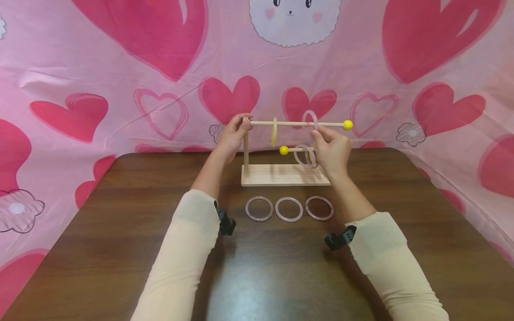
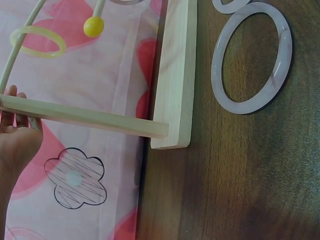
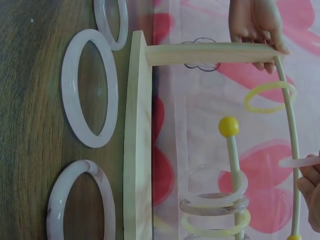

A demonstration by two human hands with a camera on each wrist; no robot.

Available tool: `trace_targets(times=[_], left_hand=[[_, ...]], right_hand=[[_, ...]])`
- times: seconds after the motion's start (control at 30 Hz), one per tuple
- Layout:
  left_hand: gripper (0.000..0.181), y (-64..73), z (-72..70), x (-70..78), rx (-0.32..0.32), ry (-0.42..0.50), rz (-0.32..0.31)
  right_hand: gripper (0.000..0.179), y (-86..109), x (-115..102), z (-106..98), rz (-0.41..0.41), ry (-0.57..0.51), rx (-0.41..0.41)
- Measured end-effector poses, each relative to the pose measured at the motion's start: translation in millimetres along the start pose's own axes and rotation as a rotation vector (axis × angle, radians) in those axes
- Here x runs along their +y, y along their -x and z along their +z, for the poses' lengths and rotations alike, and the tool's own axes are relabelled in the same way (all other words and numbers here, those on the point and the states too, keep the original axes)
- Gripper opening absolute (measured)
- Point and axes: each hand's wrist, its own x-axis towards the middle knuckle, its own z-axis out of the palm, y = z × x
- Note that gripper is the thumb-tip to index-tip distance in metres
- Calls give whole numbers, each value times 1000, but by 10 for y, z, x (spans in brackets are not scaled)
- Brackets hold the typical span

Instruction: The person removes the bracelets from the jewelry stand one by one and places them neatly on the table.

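Note:
My left hand [image 1: 233, 136] grips the top of the wooden stand's upright post [image 1: 246, 149], where the upper rod [image 1: 293, 124] joins it. With thumb and fingertips my right hand [image 1: 334, 151] pinches a pale lilac ring [image 1: 315, 119], which looks to be around that rod towards its yellow-ball end [image 1: 347, 125]. A yellow ring [image 1: 275, 133] hangs on the same rod, nearer the post. Below, a shorter rod tipped with a yellow ball [image 1: 283, 150] carries several lilac, greyish and yellow rings [image 3: 214, 204]; my right hand partly hides them in the head view.
The stand's flat base [image 1: 281, 176] rests on the brown table [image 1: 160, 249]. Before it lie three lilac rings in a row: a left ring [image 1: 259, 220], a middle ring [image 1: 289, 220] and a right ring [image 1: 319, 219]. A pink heart-patterned cloth [image 1: 120, 53] hangs behind.

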Motion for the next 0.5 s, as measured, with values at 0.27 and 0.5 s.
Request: trace_targets(times=[0.27,0.5], left_hand=[[35,-2,-10,19,0,-6,-13],[35,-10,-10,23,0,-3,-20]], right_hand=[[17,-20,17,-23,18,32,14],[18,-23,32,-41,12,35,28]])
